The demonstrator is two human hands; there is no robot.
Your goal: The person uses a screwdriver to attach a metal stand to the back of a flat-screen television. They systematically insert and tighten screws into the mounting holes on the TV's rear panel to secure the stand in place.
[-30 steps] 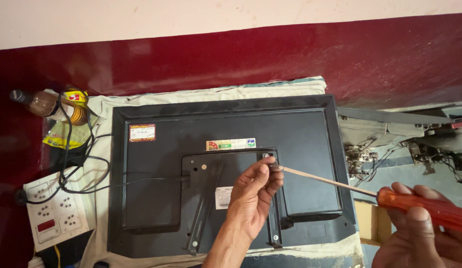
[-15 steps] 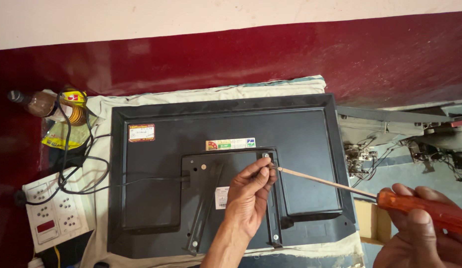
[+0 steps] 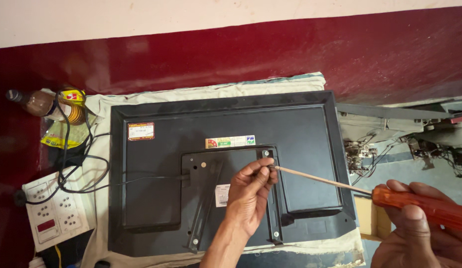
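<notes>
A black flat television (image 3: pixel 156 193) lies face down on a pale cloth (image 3: pixel 206 92), its back panel up. My right hand (image 3: pixel 424 233) grips the orange handle of a long screwdriver (image 3: pixel 429 206); the thin shaft runs left to a spot by the upper right corner of the black mounting bracket (image 3: pixel 203 198). My left hand (image 3: pixel 251 191) rests on the bracket, fingertips pinched around the screwdriver's tip. Whether a screw sits under the tip is hidden by the fingers.
A white power strip (image 3: pixel 55 216) with black cables lies left of the television. A brown bottle (image 3: pixel 40 101) and yellow packets lie at the upper left. Circuit boards and wires (image 3: pixel 360 154) spread to the right, beside a cardboard box (image 3: pixel 365 218). A dark red wall runs behind.
My left hand's fingers have closed a little tighter on the screwdriver tip. The right hand and handle have stayed almost in place.
</notes>
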